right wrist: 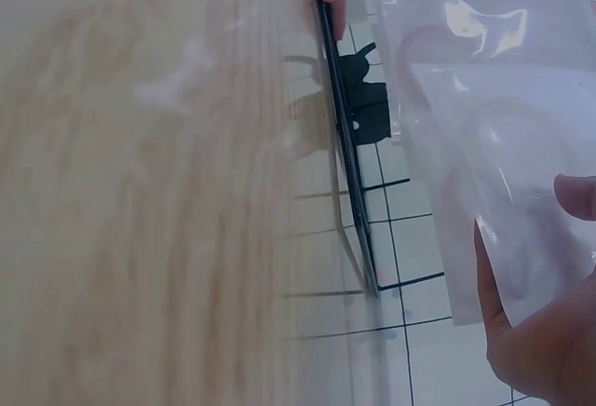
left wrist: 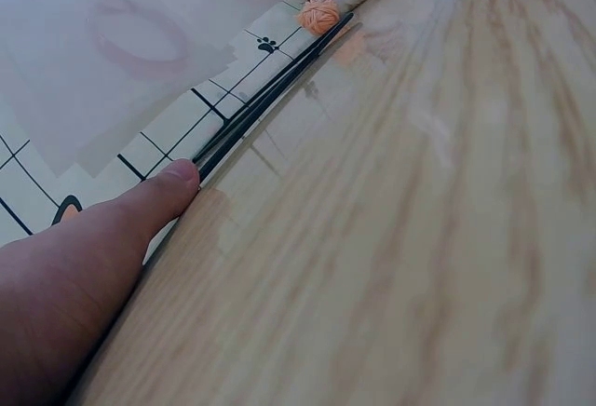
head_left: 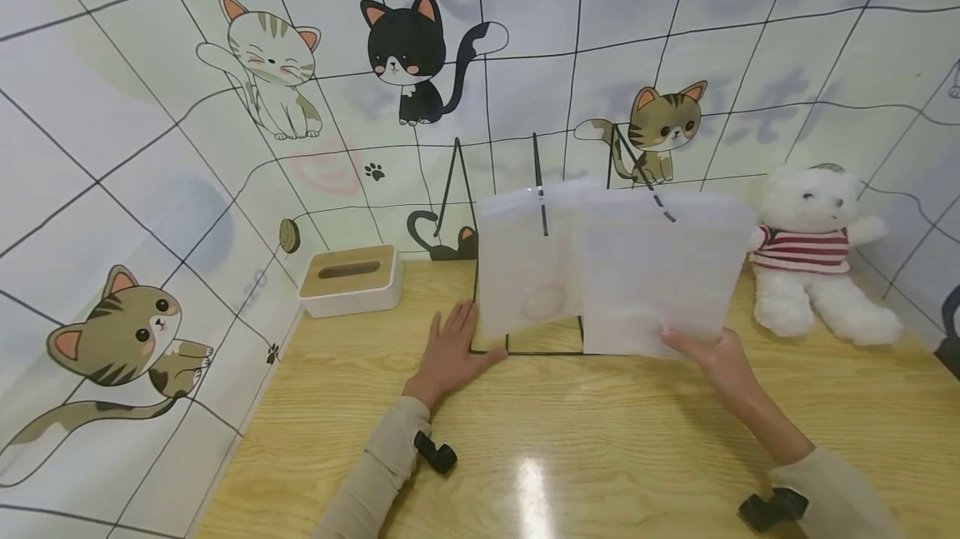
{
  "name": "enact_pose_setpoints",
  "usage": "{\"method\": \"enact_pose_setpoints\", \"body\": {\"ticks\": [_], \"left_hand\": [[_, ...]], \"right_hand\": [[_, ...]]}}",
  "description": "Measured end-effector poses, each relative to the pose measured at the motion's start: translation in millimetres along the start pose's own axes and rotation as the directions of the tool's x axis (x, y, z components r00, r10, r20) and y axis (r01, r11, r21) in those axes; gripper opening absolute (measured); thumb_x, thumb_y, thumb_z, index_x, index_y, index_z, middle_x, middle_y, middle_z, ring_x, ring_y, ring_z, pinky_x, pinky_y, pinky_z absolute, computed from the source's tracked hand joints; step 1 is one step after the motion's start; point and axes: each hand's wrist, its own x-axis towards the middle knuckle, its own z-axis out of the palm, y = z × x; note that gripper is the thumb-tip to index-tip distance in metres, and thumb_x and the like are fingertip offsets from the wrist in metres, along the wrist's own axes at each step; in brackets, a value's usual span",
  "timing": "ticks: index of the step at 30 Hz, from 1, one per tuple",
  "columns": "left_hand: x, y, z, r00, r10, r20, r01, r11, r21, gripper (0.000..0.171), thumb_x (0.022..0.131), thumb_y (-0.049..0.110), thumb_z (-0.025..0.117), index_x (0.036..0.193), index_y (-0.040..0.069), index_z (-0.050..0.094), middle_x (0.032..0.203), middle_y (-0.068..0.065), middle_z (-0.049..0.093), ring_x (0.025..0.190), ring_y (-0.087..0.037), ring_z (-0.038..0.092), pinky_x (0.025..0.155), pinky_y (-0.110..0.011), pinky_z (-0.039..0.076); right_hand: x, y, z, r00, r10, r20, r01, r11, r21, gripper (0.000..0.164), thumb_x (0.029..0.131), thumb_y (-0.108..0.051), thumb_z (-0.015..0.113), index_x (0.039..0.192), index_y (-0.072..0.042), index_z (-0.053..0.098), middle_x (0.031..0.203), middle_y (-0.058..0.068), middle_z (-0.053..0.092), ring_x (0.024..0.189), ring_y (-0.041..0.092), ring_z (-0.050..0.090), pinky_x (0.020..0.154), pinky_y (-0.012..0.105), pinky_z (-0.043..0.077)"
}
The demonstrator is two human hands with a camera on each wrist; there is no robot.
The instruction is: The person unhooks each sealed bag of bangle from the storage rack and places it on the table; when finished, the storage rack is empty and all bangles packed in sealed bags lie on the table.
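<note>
My right hand point(head_left: 720, 364) pinches the lower edge of a frosted plastic bag point(head_left: 652, 272), thumb in front and fingers behind. A second frosted bag point(head_left: 528, 264) hangs just left of it, partly overlapped by the first; a faint pinkish ring shows through it. Both bags hang at the arms of a black wire rack point(head_left: 540, 353), whose triangular uprights rise behind them. On the table at the rack's left end lies my left hand point(head_left: 450, 351), fingers extended. Its thumb point(left wrist: 177, 182) touches the base wire in the left wrist view.
A white tissue box point(head_left: 351, 281) with a wooden lid stands at the back left. At the back right sits a white teddy bear point(head_left: 810, 252) in a striped shirt. A cat-patterned wall covering point(head_left: 525, 89) closes off the back of the wooden table point(head_left: 585, 439).
</note>
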Motion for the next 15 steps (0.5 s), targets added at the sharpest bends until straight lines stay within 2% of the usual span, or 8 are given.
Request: {"method": "enact_pose_setpoints", "body": {"ticks": [5,8,11,15], "left_hand": [[-1.0,0.7,0.4,1.000,0.000,-0.002,0.000,1.000,0.004,0.104,0.088,0.079,0.043,0.161,0.010,0.014,0.168,-0.007,0.016,0.157,-0.025,0.011,0.125,-0.055,0.002],[-1.2,1.0,0.5,1.000,-0.012,0.016,0.012,1.000,0.006,0.105,0.088,0.081,0.041,0.161,0.012,0.011,0.169,-0.005,0.013,0.157,-0.023,0.008,0.125,-0.054,-0.001],[-1.1,1.4,-0.3,1.000,-0.014,0.018,0.014,1.000,0.003,0.105,0.088,0.081,0.041,0.161,0.012,0.010,0.169,-0.005,0.013,0.157,-0.022,0.007,0.125,-0.054,-0.001],[-1.2,2.5,-2.2,1.000,-0.006,0.001,0.006,1.000,0.001,0.104,0.088,0.079,0.043,0.161,0.011,0.014,0.168,-0.006,0.016,0.157,-0.024,0.010,0.125,-0.055,0.001]], "right_hand": [[-2.9,-2.4,-2.6,1.000,0.000,0.015,0.000,1.000,-0.008,0.008,0.100,-0.017,0.062,0.105,-0.012,0.059,0.095,-0.019,0.066,0.088,0.001,0.063,0.077,0.019,0.053],[-4.8,-4.1,-3.5,1.000,0.001,0.019,-0.002,1.000,0.010,0.004,0.100,-0.015,0.061,0.099,-0.011,0.059,0.090,-0.016,0.065,0.085,0.002,0.062,0.077,0.019,0.053],[-7.7,-6.0,-4.5,1.000,0.002,0.011,-0.002,1.000,0.011,0.008,0.099,-0.013,0.062,0.093,-0.011,0.057,0.084,-0.014,0.063,0.079,0.003,0.060,0.074,0.021,0.052],[-12.2,-8.0,-6.8,1.000,0.006,0.000,-0.006,1.000,-0.025,0.008,0.099,-0.014,0.063,0.094,-0.013,0.056,0.084,-0.014,0.061,0.078,0.003,0.057,0.072,0.024,0.052]]}}
